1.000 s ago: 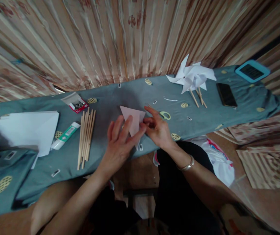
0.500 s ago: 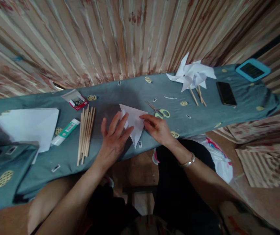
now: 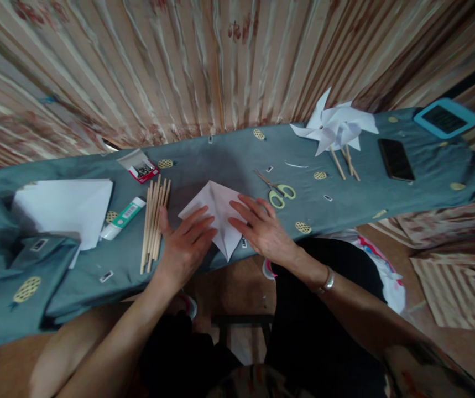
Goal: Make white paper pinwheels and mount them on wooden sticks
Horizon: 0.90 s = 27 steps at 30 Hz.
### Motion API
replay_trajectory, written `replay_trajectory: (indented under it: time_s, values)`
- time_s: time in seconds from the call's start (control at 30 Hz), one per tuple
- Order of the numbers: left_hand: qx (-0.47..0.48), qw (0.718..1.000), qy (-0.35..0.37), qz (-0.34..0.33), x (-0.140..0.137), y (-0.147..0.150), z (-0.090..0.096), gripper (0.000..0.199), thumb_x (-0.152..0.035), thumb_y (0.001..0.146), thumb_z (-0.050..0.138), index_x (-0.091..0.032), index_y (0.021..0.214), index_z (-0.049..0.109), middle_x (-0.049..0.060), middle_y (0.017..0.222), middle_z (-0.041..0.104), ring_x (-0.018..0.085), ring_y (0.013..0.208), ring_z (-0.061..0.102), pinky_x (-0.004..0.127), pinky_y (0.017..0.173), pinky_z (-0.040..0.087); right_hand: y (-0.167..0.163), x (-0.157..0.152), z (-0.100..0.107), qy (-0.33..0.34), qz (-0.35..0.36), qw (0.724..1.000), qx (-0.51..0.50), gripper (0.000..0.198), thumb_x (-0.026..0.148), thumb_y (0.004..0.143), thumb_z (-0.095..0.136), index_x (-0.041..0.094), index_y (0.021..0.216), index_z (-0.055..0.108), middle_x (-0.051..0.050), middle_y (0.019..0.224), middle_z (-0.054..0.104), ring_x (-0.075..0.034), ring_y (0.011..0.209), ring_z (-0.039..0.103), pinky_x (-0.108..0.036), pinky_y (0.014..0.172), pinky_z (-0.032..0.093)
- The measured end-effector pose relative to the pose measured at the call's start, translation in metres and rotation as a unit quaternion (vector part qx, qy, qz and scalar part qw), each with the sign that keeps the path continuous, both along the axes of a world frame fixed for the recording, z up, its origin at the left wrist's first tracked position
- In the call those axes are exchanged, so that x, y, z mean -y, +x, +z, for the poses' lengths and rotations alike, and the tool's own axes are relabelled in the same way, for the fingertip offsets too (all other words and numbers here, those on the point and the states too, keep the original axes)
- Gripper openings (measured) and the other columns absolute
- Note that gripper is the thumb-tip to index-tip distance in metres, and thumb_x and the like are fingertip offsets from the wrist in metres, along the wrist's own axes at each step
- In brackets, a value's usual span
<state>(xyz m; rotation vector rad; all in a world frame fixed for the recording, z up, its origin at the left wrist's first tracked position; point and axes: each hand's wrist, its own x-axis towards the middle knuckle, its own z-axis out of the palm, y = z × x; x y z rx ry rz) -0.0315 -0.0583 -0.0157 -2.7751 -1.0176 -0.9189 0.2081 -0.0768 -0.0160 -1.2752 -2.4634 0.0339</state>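
A square sheet of white paper (image 3: 219, 213), creased along its diagonal, lies unfolded on the cloth-covered table between my hands. My left hand (image 3: 185, 243) rests with outstretched fingers on its left part. On the right part lie the spread fingers of my right hand (image 3: 264, 229). Both hands touch the paper without gripping it. Beyond my right hand are scissors (image 3: 276, 193) with light green handles. A bundle of wooden sticks (image 3: 154, 224) lies just left of my left hand.
At left lie a stack of white paper (image 3: 67, 210), a green-and-white glue stick box (image 3: 124, 218) and an open red box of small metal pins (image 3: 143, 168). Paper pinwheels (image 3: 337, 127) on sticks, a phone (image 3: 395, 159) and a blue-framed tablet (image 3: 445, 119) are at right.
The paper was folded into a triangle and is now opened out to a square. My right fingers, pinched at its edge before, now lie spread on it. The view has shifted slightly.
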Motion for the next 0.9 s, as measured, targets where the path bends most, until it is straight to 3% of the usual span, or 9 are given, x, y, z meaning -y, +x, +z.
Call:
replay_trajectory:
  time_s: [0.2, 0.4, 0.53, 0.67, 0.77, 0.83, 0.9]
  values:
    - [-0.013, 0.996, -0.089, -0.026, 0.023, -0.017, 0.005, 0.025, -0.01, 0.095, 0.052, -0.025, 0.107, 0.067, 0.002, 0.106, 0.078, 0.024, 0.116, 0.067, 0.069, 0.117, -0.006, 0.015, 0.01, -0.006, -0.069, 0.05, 0.993, -0.082, 0.026, 0.015, 0.096, 0.049, 0.017, 0.11, 0.071, -0.014, 0.124, 0.07, -0.026, 0.122, 0.06, -0.047, 0.1, 0.052]
    - [0.04, 0.993, -0.108, -0.013, 0.026, -0.018, -0.005, 0.019, -0.013, 0.095, 0.054, -0.019, 0.11, 0.064, 0.004, 0.099, 0.078, 0.017, 0.083, 0.074, 0.056, 0.116, 0.033, 0.014, 0.009, -0.003, -0.181, 0.002, 0.962, -0.204, 0.023, 0.026, 0.098, 0.051, 0.018, 0.102, 0.072, -0.009, 0.106, 0.075, -0.022, 0.1, 0.067, -0.039, 0.091, 0.054]
    - [0.08, 0.988, -0.125, 0.043, 0.018, -0.017, -0.014, 0.021, -0.023, 0.096, 0.054, -0.018, 0.114, 0.063, 0.004, 0.093, 0.077, 0.018, 0.08, 0.074, 0.038, 0.092, 0.057, 0.008, 0.002, -0.008, -0.224, -0.094, 0.929, -0.277, 0.02, 0.032, 0.093, 0.058, 0.02, 0.097, 0.073, -0.005, 0.09, 0.075, -0.019, 0.082, 0.069, -0.033, 0.077, 0.053]
    - [0.088, 0.969, -0.208, 0.1, 0.01, -0.017, -0.011, 0.039, -0.03, 0.095, 0.056, -0.02, 0.133, 0.052, 0.002, 0.092, 0.075, 0.016, 0.075, 0.074, 0.026, 0.069, 0.06, 0.003, -0.005, -0.011, -0.25, -0.162, 0.899, -0.322, 0.018, 0.032, 0.087, 0.064, 0.022, 0.099, 0.073, -0.003, 0.085, 0.076, -0.018, 0.074, 0.069, -0.029, 0.069, 0.052]
    - [0.059, 0.983, -0.153, 0.088, 0.01, -0.014, -0.005, 0.043, -0.024, 0.094, 0.057, -0.019, 0.137, 0.049, 0.011, 0.116, 0.072, 0.021, 0.096, 0.073, 0.034, 0.084, 0.06, 0.0, -0.011, -0.009, -0.261, -0.191, 0.893, -0.312, 0.02, 0.032, 0.085, 0.066, 0.021, 0.1, 0.073, -0.001, 0.078, 0.076, -0.016, 0.064, 0.066, -0.027, 0.062, 0.049]
    - [0.011, 0.995, -0.083, 0.058, 0.014, -0.007, -0.002, 0.044, -0.016, 0.093, 0.056, -0.017, 0.136, 0.049, 0.018, 0.136, 0.061, 0.029, 0.124, 0.06, 0.046, 0.101, 0.052, -0.002, -0.016, -0.007, -0.255, -0.202, 0.898, -0.297, 0.019, 0.031, 0.085, 0.066, 0.021, 0.099, 0.073, -0.001, 0.076, 0.075, -0.015, 0.061, 0.064, -0.027, 0.06, 0.048]
    - [-0.04, 0.997, -0.066, 0.013, 0.021, 0.003, -0.004, 0.047, -0.009, 0.092, 0.051, -0.015, 0.139, 0.048, 0.019, 0.142, 0.056, 0.03, 0.138, 0.046, 0.049, 0.11, 0.045, -0.004, -0.019, -0.005, -0.247, -0.209, 0.902, -0.285, 0.017, 0.03, 0.084, 0.066, 0.021, 0.097, 0.074, -0.001, 0.076, 0.075, -0.015, 0.062, 0.064, -0.027, 0.061, 0.048]
